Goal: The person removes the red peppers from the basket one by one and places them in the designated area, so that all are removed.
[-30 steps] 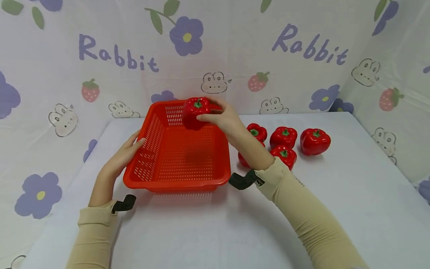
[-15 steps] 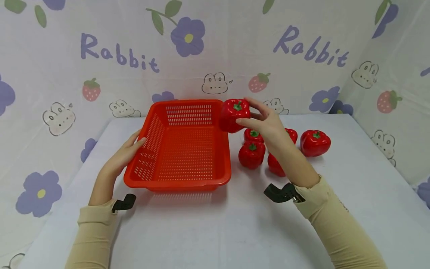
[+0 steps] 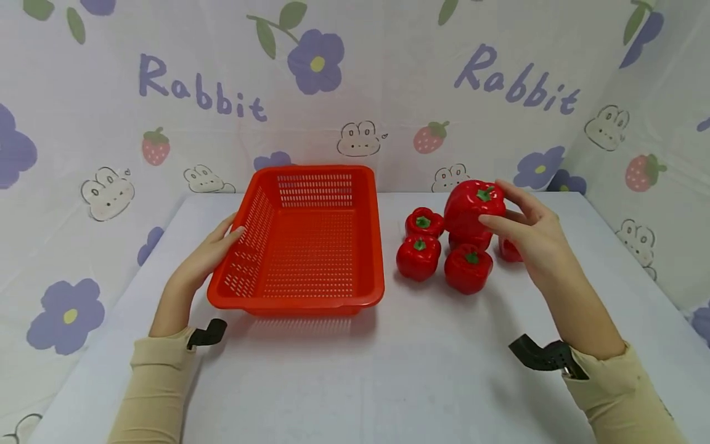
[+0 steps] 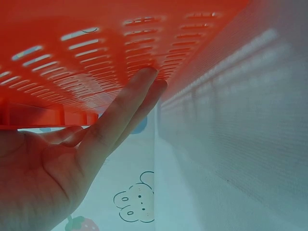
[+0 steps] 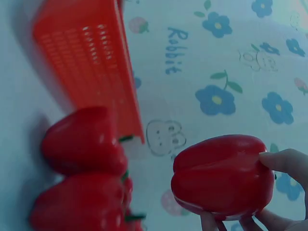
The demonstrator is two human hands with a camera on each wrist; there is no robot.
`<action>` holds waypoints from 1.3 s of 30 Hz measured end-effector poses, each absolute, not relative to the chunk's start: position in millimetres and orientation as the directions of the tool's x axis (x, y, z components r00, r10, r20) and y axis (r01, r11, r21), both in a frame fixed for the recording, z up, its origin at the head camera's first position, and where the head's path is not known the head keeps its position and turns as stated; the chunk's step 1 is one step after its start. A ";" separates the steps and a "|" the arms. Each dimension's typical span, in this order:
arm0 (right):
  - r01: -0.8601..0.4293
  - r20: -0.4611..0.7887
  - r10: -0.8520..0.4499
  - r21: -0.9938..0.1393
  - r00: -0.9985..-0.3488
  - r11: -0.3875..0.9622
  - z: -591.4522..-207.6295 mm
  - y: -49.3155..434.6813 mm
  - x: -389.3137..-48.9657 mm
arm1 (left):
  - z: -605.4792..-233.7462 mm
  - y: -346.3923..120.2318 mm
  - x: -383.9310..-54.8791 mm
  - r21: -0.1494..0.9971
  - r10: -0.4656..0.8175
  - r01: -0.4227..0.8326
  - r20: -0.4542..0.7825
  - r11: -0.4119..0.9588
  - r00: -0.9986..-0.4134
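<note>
My right hand point(image 3: 535, 231) holds a glossy red bell pepper point(image 3: 471, 203) with a green stem, thumb on one side and fingers on the other. In the right wrist view the held pepper point(image 5: 221, 178) is raised beside the other peppers. My left hand point(image 3: 208, 250) is at the left rim of an orange-red plastic basket point(image 3: 371, 277), its thumb over the rim. The left wrist view has its fingers point(image 4: 120, 110) lying along the slotted outer wall below the rim. Nothing is inside the basket.
Several more red bell peppers point(image 3: 418, 258) stand on the white table point(image 3: 388, 382), right of the basket. One pepper point(image 3: 509, 250) is partly hidden behind my right hand. A patterned cloth wall point(image 3: 222, 148) rises behind and along the sides.
The right hand has carried its pepper from above the basket rightward, out past the rim, to over the other peppers. My left hand and the basket have stayed in place.
</note>
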State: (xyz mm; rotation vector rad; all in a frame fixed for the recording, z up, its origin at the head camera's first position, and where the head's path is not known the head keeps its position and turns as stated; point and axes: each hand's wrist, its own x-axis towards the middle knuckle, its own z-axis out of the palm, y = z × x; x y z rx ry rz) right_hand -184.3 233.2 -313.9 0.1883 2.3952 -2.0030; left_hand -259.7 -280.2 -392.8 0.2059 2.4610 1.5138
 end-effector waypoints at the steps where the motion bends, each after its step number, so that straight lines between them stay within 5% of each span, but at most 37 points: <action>1: 0.101 -0.087 0.088 -0.982 -0.992 0.162 -317.3 240.5 -180.7 | -393.2 -279.9 -259.6 0.891 0.245 -0.011 -0.136 0.454 -0.960; 16: 0.220 -0.185 0.177 -0.952 -0.967 0.211 -376.4 313.6 -143.4 | -391.5 -279.7 -259.0 0.892 0.244 -0.013 -0.138 0.451 -0.960; 26: 0.266 -0.216 0.180 -0.906 -0.960 0.330 -406.5 324.2 -144.5 | -391.8 -278.5 -261.4 0.898 0.248 -0.011 -0.133 0.439 -0.960; 39: 0.230 -0.191 0.149 -0.922 -0.970 0.313 -418.3 319.1 -146.1 | -394.0 -280.2 -261.3 0.895 0.239 -0.021 -0.141 0.446 -0.961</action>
